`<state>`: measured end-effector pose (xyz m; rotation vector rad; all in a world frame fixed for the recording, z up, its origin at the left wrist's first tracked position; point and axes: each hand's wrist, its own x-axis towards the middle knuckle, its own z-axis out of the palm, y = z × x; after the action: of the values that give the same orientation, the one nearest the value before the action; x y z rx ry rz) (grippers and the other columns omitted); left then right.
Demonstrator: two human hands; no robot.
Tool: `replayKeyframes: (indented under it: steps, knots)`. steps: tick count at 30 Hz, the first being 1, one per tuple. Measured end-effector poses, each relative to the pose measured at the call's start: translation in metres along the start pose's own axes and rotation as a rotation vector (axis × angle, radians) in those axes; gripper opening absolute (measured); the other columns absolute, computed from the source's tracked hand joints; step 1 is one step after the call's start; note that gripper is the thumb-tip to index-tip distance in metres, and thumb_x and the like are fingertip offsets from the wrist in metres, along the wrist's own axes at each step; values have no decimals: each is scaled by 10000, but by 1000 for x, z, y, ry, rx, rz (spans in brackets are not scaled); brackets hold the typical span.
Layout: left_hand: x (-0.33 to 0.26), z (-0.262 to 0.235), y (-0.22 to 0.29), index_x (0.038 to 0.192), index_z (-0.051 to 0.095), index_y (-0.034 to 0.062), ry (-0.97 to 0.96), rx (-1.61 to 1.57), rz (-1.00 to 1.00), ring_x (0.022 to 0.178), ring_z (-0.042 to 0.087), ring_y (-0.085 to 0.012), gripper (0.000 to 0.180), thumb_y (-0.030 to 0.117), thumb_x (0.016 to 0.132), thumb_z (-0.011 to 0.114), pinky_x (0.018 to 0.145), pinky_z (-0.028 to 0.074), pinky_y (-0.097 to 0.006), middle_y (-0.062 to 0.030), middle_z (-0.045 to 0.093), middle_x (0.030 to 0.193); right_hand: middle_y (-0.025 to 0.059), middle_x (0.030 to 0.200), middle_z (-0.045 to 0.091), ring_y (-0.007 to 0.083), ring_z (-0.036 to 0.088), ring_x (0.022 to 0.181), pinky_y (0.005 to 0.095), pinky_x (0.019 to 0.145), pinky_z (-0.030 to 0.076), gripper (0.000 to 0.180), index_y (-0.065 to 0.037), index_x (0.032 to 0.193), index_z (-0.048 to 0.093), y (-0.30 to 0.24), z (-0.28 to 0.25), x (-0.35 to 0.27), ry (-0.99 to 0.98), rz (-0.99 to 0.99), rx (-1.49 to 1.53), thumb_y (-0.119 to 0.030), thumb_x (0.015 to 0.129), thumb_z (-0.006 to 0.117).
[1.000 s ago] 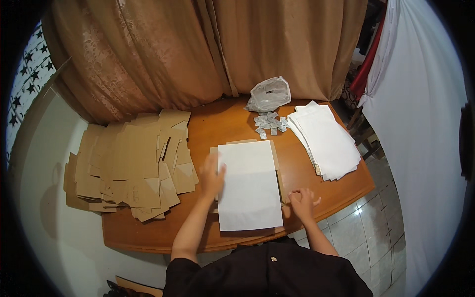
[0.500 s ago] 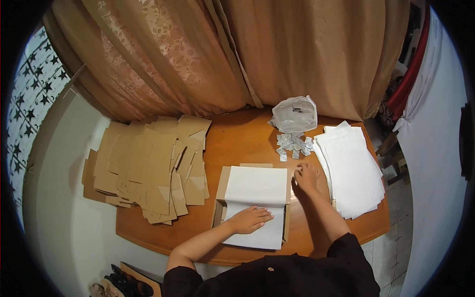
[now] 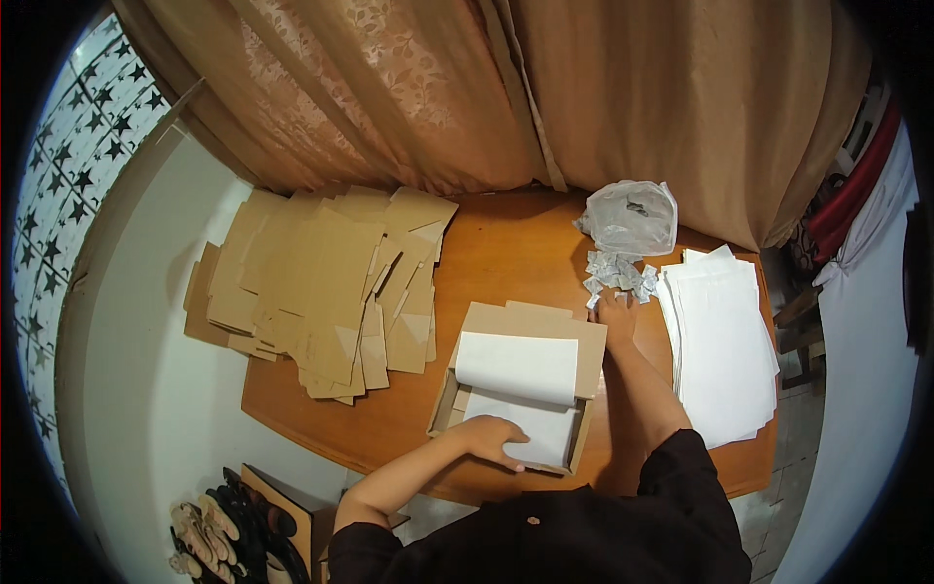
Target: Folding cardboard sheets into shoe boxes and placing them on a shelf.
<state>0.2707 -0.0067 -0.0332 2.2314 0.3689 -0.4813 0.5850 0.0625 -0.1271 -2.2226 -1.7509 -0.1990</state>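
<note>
A cardboard box [image 3: 582,443] sits before me with its lid flap raised at the far side. In it lies a white sheet of paper [image 3: 516,368], its far part curling up over the bottom. My left hand [image 3: 494,440] rests on the near part of the paper at the box's front, thumb and fingers apart, holding nothing. Beyond the box's right far corner, my right hand [image 3: 615,317] is at the near edge of a pile of small silvery packets [image 3: 613,268]. Its bent fingers pinch one packet, partly hidden by the hand.
Flattened cardboard boxes [image 3: 316,292] are heaped on the left of the wooden table [image 3: 506,243]. A clear plastic bag [image 3: 632,219] stands behind the packets. A stack of white paper [image 3: 720,350] lies at the right. Brown curtains [image 3: 389,88] hang along the far edge.
My right hand has moved from beside the box to the packets. My left hand has slid toward the box's near edge, and the paper's far part has curled up, baring more of the flap.
</note>
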Motion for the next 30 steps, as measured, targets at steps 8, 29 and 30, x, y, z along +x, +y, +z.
replayKeyframes:
  steps: [8,29,30]
  knots:
    - [-44,-3,6,992,690,82,-21,-176,-206,915,625,-311,369,391,800,631,812,478,-366,-144,667,973,52,899,599,228,548,928,540,935,278,116,-121,841,603,9,-5,-41,85,31,-20,-215,781,570]
    - [-52,112,5,769,643,124,1176,349,129,756,607,-155,102,72,699,696,907,327,-413,27,654,794,45,783,592,213,601,797,448,986,303,5,-58,780,588,-109,-166,-215,395,592,1224,-63,778,587]
    - [-50,118,3,766,641,128,1214,347,125,766,599,-148,101,72,700,694,921,296,-421,34,650,799,45,783,592,213,601,797,448,986,303,5,-58,780,588,-113,-168,-216,392,596,1222,-63,778,587]
